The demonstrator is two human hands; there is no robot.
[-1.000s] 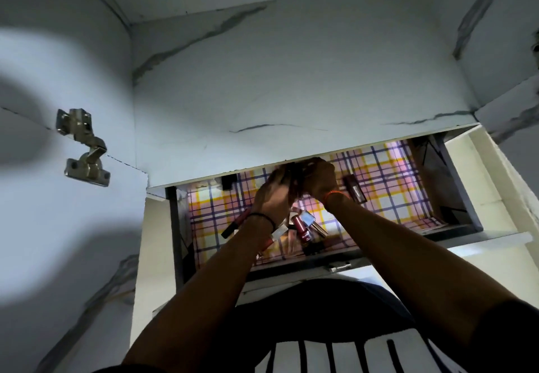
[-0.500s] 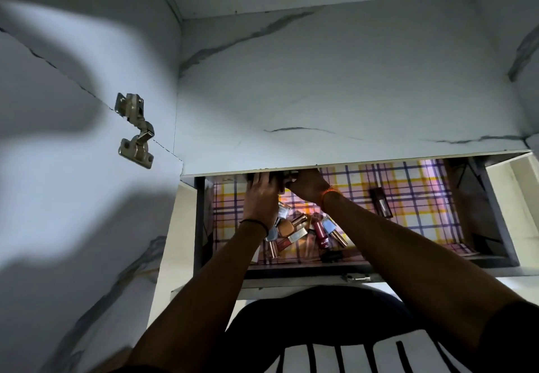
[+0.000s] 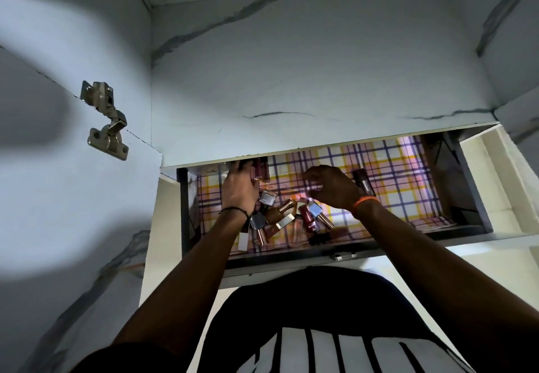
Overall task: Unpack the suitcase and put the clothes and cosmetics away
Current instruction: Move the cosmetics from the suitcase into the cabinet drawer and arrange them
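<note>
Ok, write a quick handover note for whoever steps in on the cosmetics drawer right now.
Left hand: reaches to the drawer's back left, fingers on upright tubes; grip unclear.
Right hand: hovers over the plaid liner, fingers loosely curled, holding nothing.
Done: a heap of bottles lies in the open drawer; one dark tube lies apart on the right.
Left: stand or sort the heap. Suitcase and clothes are out of view.

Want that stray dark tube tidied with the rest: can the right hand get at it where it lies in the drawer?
Probably yes. The dark tube lies alone on the checked liner, just beside the right hand, which holds nothing, and nothing lies between them.
</note>
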